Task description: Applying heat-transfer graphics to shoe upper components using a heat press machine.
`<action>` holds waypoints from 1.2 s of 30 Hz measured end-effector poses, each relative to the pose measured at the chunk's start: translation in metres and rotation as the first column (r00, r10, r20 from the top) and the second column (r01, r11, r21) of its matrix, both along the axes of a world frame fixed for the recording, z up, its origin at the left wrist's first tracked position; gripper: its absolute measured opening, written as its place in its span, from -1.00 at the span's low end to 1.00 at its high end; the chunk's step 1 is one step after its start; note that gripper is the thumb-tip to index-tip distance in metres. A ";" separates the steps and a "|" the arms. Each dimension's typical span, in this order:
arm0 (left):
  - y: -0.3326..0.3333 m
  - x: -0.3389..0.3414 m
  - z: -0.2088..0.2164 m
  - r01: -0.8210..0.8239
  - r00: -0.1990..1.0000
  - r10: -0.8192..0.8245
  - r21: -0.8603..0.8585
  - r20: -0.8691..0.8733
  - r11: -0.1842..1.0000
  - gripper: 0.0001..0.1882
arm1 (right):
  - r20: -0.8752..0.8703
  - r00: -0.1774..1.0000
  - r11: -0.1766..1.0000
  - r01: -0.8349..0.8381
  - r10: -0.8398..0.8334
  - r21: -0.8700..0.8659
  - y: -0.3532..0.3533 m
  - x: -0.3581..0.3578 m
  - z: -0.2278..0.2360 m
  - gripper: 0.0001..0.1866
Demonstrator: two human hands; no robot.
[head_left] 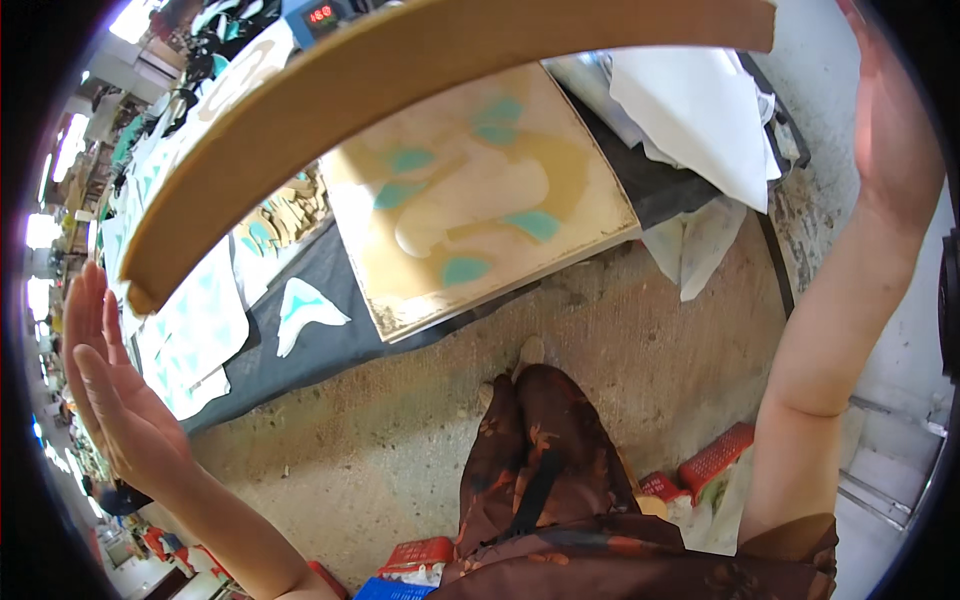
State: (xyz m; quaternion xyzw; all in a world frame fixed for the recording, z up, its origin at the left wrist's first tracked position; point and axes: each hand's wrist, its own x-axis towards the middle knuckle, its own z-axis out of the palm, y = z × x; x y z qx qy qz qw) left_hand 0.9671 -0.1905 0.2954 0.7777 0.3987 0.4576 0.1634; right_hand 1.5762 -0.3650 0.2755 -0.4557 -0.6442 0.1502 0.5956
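My left hand [125, 405] is raised at the left, palm inward, its fingers stretched out with nothing in them. Close to its fingertips is the left end of a long brown band [440, 75], which looks curved and crosses the top; I cannot tell whether they touch. Up at the right rim, my right hand [895, 130] is also raised and stretched out, partly cut off, with nothing visible in it. Between and beyond the hands lies a square tan board [470, 190] with teal leaf-like patches and a pale shape. A white-and-teal cut piece [305, 310] lies left of the board.
A black-covered table [280, 365] carries patterned sheets [195, 335], a pile of small brown cut pieces [285, 215] and white sheets [690, 110]. A blue box with a red display [318, 18] stands at the back. Red baskets [715, 460] are on the floor, lower right.
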 end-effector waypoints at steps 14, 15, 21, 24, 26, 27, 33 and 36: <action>0.012 -0.001 -0.151 -0.103 0.959 0.021 -0.277 -0.283 0.955 -0.77 | 0.774 0.625 0.869 0.434 -0.101 -0.237 0.207 -0.129 -0.191 -0.69; 0.017 0.005 -0.164 -0.100 0.939 0.015 -0.230 -0.343 0.968 -0.77 | 0.776 0.623 0.868 0.436 -0.100 -0.238 0.221 -0.129 -0.210 -0.69; 0.057 0.042 -0.200 -0.045 0.860 -0.043 -0.159 -0.509 0.986 -0.73 | 0.785 0.554 0.893 0.449 -0.278 0.000 0.240 -0.134 -0.246 -0.68; 0.084 0.042 -0.225 -0.036 0.879 -0.004 -0.075 -0.477 0.997 -0.70 | 0.753 0.593 0.889 0.458 -0.286 -0.023 0.248 -0.141 -0.240 -0.68; 0.104 0.076 -0.230 0.008 0.888 -0.072 -0.141 -0.455 0.990 -0.70 | 0.759 0.578 0.872 0.489 -0.301 -0.026 0.296 -0.136 -0.229 -0.68; 0.109 0.087 -0.229 0.020 0.884 -0.113 -0.204 -0.453 0.979 -0.70 | 0.752 0.587 0.871 0.490 -0.300 -0.035 0.296 -0.137 -0.231 -0.68; 0.122 0.118 -0.224 -0.021 0.764 -0.068 -0.130 -0.641 0.991 -0.68 | 0.709 0.634 0.855 0.512 -0.309 -0.084 0.289 -0.128 -0.232 -0.67; 0.116 0.133 -0.214 -0.100 0.791 -0.038 -0.190 -0.610 0.977 -0.66 | 0.701 0.638 0.841 0.532 -0.319 -0.102 0.279 -0.115 -0.227 -0.67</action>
